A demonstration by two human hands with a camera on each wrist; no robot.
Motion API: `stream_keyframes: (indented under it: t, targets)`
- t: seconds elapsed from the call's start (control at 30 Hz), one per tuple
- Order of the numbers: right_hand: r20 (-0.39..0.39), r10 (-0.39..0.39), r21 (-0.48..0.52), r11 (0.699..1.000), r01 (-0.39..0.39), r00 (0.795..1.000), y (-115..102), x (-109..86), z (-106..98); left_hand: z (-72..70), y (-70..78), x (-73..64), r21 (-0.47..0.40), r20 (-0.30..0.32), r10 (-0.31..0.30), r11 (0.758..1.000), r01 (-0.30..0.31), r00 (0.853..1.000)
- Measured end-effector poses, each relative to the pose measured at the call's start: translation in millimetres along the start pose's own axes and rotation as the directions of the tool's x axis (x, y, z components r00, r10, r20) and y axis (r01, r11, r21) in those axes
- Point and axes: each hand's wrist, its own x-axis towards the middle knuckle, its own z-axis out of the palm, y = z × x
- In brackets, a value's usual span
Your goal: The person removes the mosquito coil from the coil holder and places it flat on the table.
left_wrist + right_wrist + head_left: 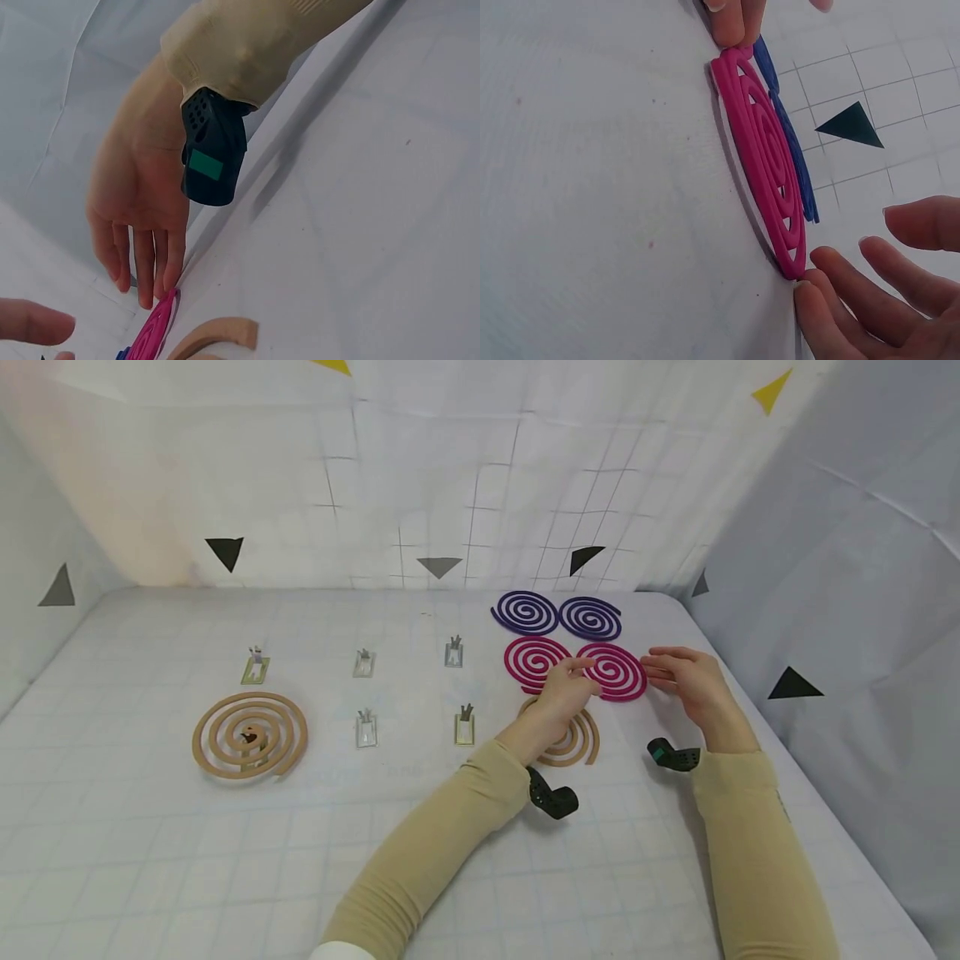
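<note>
A pink mosquito coil lies between my two hands at the right of the table. My right hand touches its right edge with straight fingertips. From the other side, the fingers of my left hand touch its left edge, thumb held apart. A second pink coil lies just left of it, partly behind my left hand. Below my left hand, a tan coil is half hidden by the hand and wrist. The left wrist view shows my right palm with its fingers extended.
Two dark blue coils lie behind the pink ones. At the left, another tan coil rests over a small metal stand. Several small metal stands are spread across the middle. White sheeting rises at the back and sides.
</note>
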Motion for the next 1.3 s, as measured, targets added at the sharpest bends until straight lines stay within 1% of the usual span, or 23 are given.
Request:
stream_keyframes:
  t: [0.1, 0.23, 0.33, 0.5, 0.6, 0.8, 0.97, 1.1, 1.3]
  targets:
    - [0.007, 0.001, 0.023, 1.0, -0.001, 1.0, -1.8, 0.4, 1.5, -1.4, -0.6, 1.2, 0.006, 0.024, 0.019, 1.0, -0.019, 1.0]
    - [0.013, 0.008, 0.098, 0.995, -0.009, 1.0, -3.6, -0.6, 3.5, -4.9, -1.7, 2.1, 0.0, 0.074, 0.039, 0.999, -0.039, 0.996]
    - [0.006, 0.0, 0.146, 0.989, 0.0, 1.0, -3.1, -1.0, 4.9, -6.3, -2.6, 3.1, -0.011, 0.096, 0.044, 0.999, -0.043, 0.994]
    - [-0.014, -0.036, 0.2, 0.979, 0.038, 0.999, 0.9, 1.2, 6.4, -5.8, -3.6, 5.6, -0.016, 0.091, 0.047, 0.999, -0.045, 0.995]
    - [-0.017, -0.041, 0.222, 0.974, 0.044, 0.999, 2.5, 2.4, 7.1, -5.5, -4.0, 6.3, -0.022, 0.091, 0.047, 0.999, -0.045, 0.995]
    - [-0.022, -0.029, 0.227, 0.973, 0.034, 0.999, 2.8, 2.7, 8.1, -6.5, -3.7, 5.9, -0.037, 0.101, 0.045, 0.998, -0.042, 0.994]
    - [-0.038, -0.019, 0.196, 0.98, 0.026, 0.999, 2.9, 2.6, 9.4, -6.9, -2.3, 5.4, -0.064, 0.104, 0.045, 0.997, -0.038, 0.994]
    - [-0.044, -0.006, 0.177, 0.984, 0.014, 0.999, 3.2, 3.0, 10.1, -6.9, -1.9, 5.2, -0.065, 0.092, 0.041, 0.997, -0.035, 0.995]
    - [-0.039, -0.008, 0.186, 0.982, 0.016, 0.999, 4.0, 3.7, 9.3, -7.1, -3.1, 5.9, -0.06, 0.083, 0.039, 0.998, -0.034, 0.996]
